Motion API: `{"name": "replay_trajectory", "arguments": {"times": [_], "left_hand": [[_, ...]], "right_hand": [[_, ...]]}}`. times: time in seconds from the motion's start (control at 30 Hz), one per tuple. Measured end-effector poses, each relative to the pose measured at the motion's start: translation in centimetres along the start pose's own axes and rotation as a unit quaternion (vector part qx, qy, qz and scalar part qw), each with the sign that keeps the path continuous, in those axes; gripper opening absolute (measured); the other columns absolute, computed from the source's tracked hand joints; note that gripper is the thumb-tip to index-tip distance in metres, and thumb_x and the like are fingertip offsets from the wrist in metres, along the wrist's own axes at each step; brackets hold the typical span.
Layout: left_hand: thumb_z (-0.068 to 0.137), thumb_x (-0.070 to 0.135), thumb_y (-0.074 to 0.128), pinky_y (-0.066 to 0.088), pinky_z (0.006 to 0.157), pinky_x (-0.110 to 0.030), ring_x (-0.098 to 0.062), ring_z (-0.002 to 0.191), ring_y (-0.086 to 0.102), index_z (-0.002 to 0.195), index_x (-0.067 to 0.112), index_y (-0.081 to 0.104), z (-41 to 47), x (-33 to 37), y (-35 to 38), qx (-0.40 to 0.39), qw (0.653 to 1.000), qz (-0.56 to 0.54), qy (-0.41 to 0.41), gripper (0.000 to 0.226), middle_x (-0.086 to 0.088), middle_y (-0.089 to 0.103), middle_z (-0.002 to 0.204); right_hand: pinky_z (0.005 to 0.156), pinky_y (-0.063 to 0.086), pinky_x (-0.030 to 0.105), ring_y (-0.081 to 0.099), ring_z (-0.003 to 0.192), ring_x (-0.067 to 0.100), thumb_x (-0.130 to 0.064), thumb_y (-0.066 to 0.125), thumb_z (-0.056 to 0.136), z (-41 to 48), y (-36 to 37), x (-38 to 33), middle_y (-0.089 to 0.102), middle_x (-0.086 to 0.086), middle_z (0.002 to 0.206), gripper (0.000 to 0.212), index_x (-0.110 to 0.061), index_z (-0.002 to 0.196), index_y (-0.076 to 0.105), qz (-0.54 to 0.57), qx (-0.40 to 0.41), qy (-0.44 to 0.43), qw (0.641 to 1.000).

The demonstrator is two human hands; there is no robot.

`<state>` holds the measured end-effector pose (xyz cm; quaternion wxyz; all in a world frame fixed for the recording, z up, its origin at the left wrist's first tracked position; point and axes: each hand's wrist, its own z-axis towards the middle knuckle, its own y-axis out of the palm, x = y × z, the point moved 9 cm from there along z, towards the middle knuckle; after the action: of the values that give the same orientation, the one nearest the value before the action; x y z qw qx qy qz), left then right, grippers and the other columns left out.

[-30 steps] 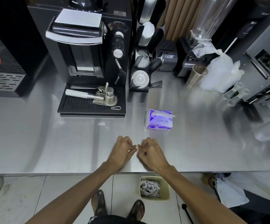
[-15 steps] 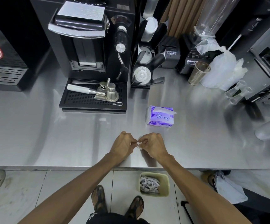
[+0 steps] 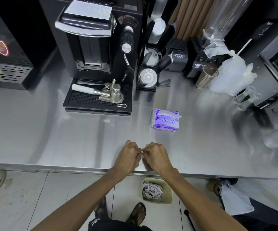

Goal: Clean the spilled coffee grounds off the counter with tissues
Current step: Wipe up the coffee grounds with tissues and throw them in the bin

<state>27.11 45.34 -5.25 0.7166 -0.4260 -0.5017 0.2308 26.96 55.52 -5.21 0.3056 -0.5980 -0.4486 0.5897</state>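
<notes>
A brushed stainless-steel tabletop (image 3: pixel 35 139) runs across the view. At the rear left, a black espresso machine (image 3: pixel 91 44) stands over its black slotted drip tray (image 3: pixel 88 100), where a metal portafilter with a white handle (image 3: pixel 98 93) lies parked out of the way.

Near the front edge, the left hand (image 3: pixel 126 157) and right hand (image 3: pixel 158 157) meet fingertip to fingertip, fingers curled. They appear to pinch a small pale scrap (image 3: pixel 142 152) between them, probably a bit of tissue.

Just beyond and right of the hands sits a purple soft pack of tissues (image 3: pixel 165 120), one sheet poking out, within easy reach.

On the floor below is a pale green bin (image 3: pixel 169 192) of crumpled tissues.

No coffee grounds are visible; the wiping looks nearly done.
</notes>
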Motion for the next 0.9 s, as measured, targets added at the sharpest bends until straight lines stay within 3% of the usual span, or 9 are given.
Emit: {"name": "replay_trajectory", "arguments": {"times": [0.2, 0.3, 0.43, 0.5, 0.67, 0.73, 0.9], "left_hand": [[0.085, 0.014, 0.052, 0.041, 0.078, -0.026, -0.019, 0.075, 0.053, 0.069, 0.018, 0.058, -0.9, 0.7, 0.6, -0.015, 1.000, 0.002, 0.021, 0.018, 0.003, 0.056, 0.065], [0.089, 0.019, 0.056, 0.043, 0.082, -0.030, -0.019, 0.080, 0.053, 0.081, 0.015, 0.068, -0.4, -0.2, 0.8, -0.057, 0.998, -0.015, 0.011, 0.015, -0.001, 0.063, 0.075], [0.091, 0.022, 0.059, 0.040, 0.078, -0.025, -0.015, 0.077, 0.051, 0.085, 0.014, 0.075, 1.3, -0.3, -1.0, -0.076, 0.994, -0.073, -0.024, 0.018, -0.002, 0.066, 0.078], [0.089, 0.020, 0.062, 0.037, 0.075, -0.022, -0.020, 0.076, 0.056, 0.084, 0.011, 0.076, 2.2, -0.2, -1.4, -0.101, 0.991, -0.086, -0.035, 0.017, -0.006, 0.068, 0.076], [0.086, 0.021, 0.064, 0.057, 0.069, -0.033, -0.024, 0.074, 0.068, 0.081, 0.017, 0.077, 3.4, -1.4, -1.2, -0.164, 0.972, -0.138, -0.097, 0.015, -0.010, 0.072, 0.079], [0.085, 0.020, 0.066, 0.057, 0.068, -0.029, -0.020, 0.072, 0.069, 0.083, 0.018, 0.078, 3.8, -1.4, -1.3, -0.168, 0.970, -0.143, -0.101, 0.013, -0.006, 0.074, 0.076], [0.084, 0.020, 0.072, 0.054, 0.075, -0.020, -0.008, 0.079, 0.068, 0.098, 0.015, 0.077, 4.6, -1.9, -1.4, -0.169, 0.968, -0.149, -0.112, 0.016, 0.001, 0.075, 0.089]], "right_hand": [[0.067, 0.047, 0.034, 0.059, 0.077, 0.025, -0.017, 0.057, 0.083, -1.2, 0.5, -0.2, 0.064, 0.009, 0.077, 0.016, -0.013, 0.076, 0.071, -0.013, -0.026, -0.013, 0.999], [0.067, 0.051, 0.035, 0.060, 0.071, 0.025, -0.019, 0.057, 0.078, 0.0, 0.0, 0.2, 0.068, 0.008, 0.072, 0.017, -0.014, 0.075, 0.073, 0.014, -0.067, -0.008, 0.998], [0.071, 0.053, 0.028, 0.067, 0.073, 0.020, -0.013, 0.066, 0.076, 1.4, -1.7, 0.5, 0.074, 0.007, 0.077, 0.012, -0.011, 0.079, 0.078, 0.086, -0.076, 0.024, 0.993], [0.068, 0.050, 0.015, 0.067, 0.073, 0.010, -0.010, 0.072, 0.077, 1.8, -2.7, 0.8, 0.076, 0.003, 0.083, 0.010, -0.011, 0.083, 0.079, 0.119, -0.075, 0.039, 0.989], [0.060, 0.043, 0.004, 0.064, 0.072, -0.002, -0.012, 0.078, 0.077, 2.6, -3.3, 1.8, 0.076, -0.002, 0.088, 0.010, -0.012, 0.087, 0.080, 0.178, -0.089, 0.087, 0.976], [0.060, 0.044, 0.008, 0.064, 0.071, 0.001, -0.011, 0.079, 0.075, 2.8, -3.4, 1.9, 0.076, 0.000, 0.086, 0.011, -0.011, 0.086, 0.080, 0.195, -0.091, 0.103, 0.971], [0.073, 0.060, 0.031, 0.067, 0.064, 0.014, -0.010, 0.084, 0.069, 3.3, -2.7, 2.9, 0.074, 0.008, 0.072, 0.009, -0.010, 0.076, 0.078, 0.248, -0.119, 0.153, 0.949]]}}
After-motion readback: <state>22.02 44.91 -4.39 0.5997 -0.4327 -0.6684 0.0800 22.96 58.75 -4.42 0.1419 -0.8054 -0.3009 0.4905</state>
